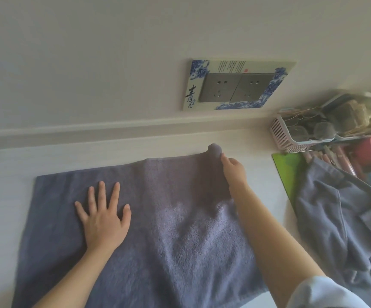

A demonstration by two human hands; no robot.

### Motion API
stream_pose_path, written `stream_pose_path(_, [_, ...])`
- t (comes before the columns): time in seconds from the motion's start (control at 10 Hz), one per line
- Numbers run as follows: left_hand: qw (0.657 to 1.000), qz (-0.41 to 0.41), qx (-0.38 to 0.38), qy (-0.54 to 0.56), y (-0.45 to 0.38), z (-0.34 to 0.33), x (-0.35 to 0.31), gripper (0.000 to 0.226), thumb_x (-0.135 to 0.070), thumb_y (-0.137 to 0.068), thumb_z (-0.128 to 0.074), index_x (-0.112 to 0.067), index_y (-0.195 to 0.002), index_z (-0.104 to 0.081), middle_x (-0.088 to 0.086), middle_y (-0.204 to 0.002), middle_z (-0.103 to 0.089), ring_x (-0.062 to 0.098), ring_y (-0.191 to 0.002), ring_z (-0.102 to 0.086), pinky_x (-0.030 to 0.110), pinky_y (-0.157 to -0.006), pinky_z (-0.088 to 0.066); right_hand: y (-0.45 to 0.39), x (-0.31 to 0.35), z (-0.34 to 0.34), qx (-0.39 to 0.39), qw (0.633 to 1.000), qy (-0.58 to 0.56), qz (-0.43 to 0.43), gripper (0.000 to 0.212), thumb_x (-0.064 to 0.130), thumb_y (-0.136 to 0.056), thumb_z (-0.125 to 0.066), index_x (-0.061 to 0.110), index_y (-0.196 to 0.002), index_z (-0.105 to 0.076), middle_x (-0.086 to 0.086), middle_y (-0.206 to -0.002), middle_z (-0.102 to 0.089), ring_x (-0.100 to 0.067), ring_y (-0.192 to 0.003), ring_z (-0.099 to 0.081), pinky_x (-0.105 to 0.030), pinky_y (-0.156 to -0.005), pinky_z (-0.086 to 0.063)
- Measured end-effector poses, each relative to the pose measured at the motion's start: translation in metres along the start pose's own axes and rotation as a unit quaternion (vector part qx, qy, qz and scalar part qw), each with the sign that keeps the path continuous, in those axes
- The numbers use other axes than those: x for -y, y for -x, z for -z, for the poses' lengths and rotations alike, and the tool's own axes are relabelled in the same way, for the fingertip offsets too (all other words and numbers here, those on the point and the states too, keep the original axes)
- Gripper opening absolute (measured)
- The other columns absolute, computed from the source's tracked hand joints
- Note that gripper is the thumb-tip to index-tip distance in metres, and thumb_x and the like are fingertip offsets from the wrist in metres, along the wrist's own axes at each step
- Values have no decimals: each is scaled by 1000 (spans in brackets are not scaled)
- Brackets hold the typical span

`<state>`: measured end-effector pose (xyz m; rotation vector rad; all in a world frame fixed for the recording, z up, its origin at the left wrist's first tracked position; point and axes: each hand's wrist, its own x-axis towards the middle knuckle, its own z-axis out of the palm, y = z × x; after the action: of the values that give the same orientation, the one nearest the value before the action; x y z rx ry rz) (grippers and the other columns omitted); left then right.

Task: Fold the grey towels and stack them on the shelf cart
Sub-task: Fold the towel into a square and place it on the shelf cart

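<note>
Head view: your left hand (pixel 104 215) presses flat, fingers spread, on the grey towel (pixel 149 230) lying across the white tabletop (pixel 255 143); your right hand (pixel 232 168) pinches its far corner. Pull too hard and the towel may skew, spoiling the fold.

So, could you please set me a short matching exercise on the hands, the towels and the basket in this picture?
Things:
1. left hand
2. right hand
3. spread towel
4. crumpled towel
5. pink basket

States or places:
a. heaped at the right
b. pinches a far corner
c. lies flat on the white surface
d. pressed flat, fingers spread
e. by the wall, far right

Pairs: 1-d, 2-b, 3-c, 4-a, 5-e
</note>
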<state>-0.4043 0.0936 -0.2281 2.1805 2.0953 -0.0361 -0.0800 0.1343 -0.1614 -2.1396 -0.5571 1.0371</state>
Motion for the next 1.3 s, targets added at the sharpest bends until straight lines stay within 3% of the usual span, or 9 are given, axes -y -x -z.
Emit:
stream_pose_path(0.1, [1000,0,1,1,0,1,0,69,-52,-85,-25,-22,-146,-37,14,-153,-29,37,-142,-20,65,-109,-9,4,-7,-11,-17,998,43,31,33,42,-89,-53,10,-81,-57,2,-64,-51,-21,-73,-51,-29,-64,-38])
stream_pose_path(0.2, [1000,0,-2,4,1,1,0,68,-52,-85,-25,-21,-145,-37,15,-153,-30,37,-141,-21,65,-109,-9,10,-18,-24,-40,998,48,26,26,41,-84,-59,16,-84,-54,6,-69,-55,-20,-75,-56,-32,-70,-45])
stream_pose_path(0.3, [1000,0,-3,6,1,0,0,68,-52,-85,-26,-21,-145,-38,15,-152,-30,38,-141,-21,65,-108,-10,14,-21,-32,-79,994,67,26,16,39,-79,-60,25,-81,-53,1,-87,-63,-24,-92,-60,-38,-82,-50])
stream_pose_path(0.4, [1000,1,-4,5,1,1,0,69,-51,-85,-26,-21,-145,-38,15,-153,-30,37,-141,-21,65,-108,-10,21,-20,-34,-137,979,132,76,11,31,-81,-60,22,-86,-64,-4,-104,-57,-25,-104,-50,-33,-89,-42])
stream_pose_path(0.6, [1000,0,-5,12,0,1,-1,69,-51,-84,-27,-21,-145,-38,15,-152,-31,37,-141,-21,65,-108,-9,47,-29,-41,-114,941,235,217,20,33,-85,-59,16,-78,-68,-3,-84,-66,-25,-87,-54,-29,-67,-35])
stream_pose_path(0.8, [1000,1,-6,12,1,1,0,69,-51,-84,-27,-21,-145,-38,14,-153,-30,37,-141,-21,64,-109,-9,49,-37,-48,-107,959,231,124,34,48,-86,-58,22,-106,-52,-2,-91,-68,-27,-91,-62,-33,-74,-44])
stream_pose_path(1.0, [1000,0,-3,19,2,1,0,69,-51,-84,-28,-21,-145,-38,15,-152,-31,37,-141,-22,64,-109,-9,44,-48,-59,-132,919,319,189,27,43,-91,-51,18,-99,-60,-2,-105,-61,-25,-102,-53,-34,-83,-33])
stream_pose_path(1.2, [1000,-1,0,18,2,2,1,68,-51,-84,-27,-22,-145,-39,15,-152,-32,37,-141,-22,64,-109,-10,32,-39,-48,-120,894,379,205,28,28,-97,-41,7,-107,-57,-11,-113,-57,-31,-107,-50,-35,-88,-31])
stream_pose_path(1.3, [1000,-1,3,10,2,2,1,68,-51,-84,-27,-22,-144,-39,15,-152,-32,37,-141,-22,64,-108,-10,18,-25,-14,-159,938,258,169,23,20,-96,-43,1,-100,-56,-19,-108,-57,-37,-100,-54,-41,-82,-37])
